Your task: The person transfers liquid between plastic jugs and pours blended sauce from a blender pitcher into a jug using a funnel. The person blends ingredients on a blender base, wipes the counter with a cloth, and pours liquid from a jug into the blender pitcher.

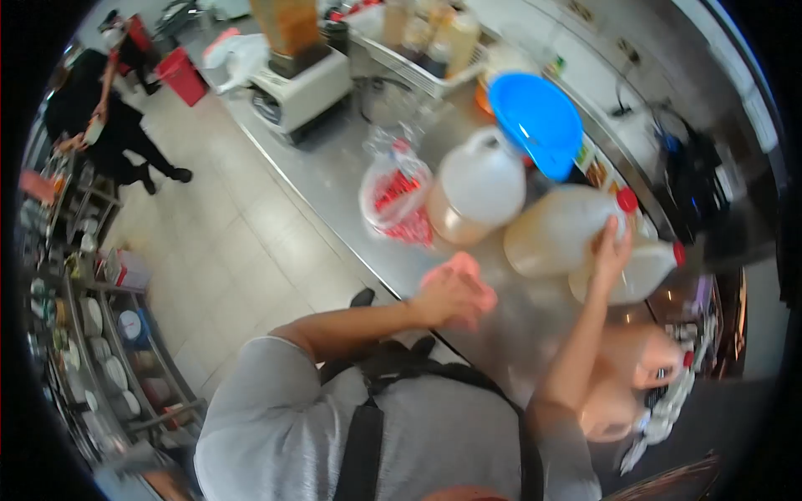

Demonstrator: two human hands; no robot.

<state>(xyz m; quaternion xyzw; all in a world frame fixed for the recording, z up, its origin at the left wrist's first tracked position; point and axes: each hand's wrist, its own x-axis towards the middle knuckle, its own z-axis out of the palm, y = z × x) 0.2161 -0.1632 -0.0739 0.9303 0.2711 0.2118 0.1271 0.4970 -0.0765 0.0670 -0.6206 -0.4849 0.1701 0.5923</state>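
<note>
The left hand, its grip partly closed, holds a pink cloth against the surface: probably soft, light, best bunched from above. The right hand meets a red-capped jug, closure unclear; likely heavy, best held near its neck.

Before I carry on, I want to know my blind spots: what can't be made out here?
All in the head view:
- Pink cloth: its middle is hidden under the left hand.
- Right hand: blur and the hand itself obscure whether its fingers grip the red-capped jug or only touch it.
- Plastic bag: blur and creased plastic obscure its contents.
- Blender: the jar's top is cut off by the upper edge.
</note>
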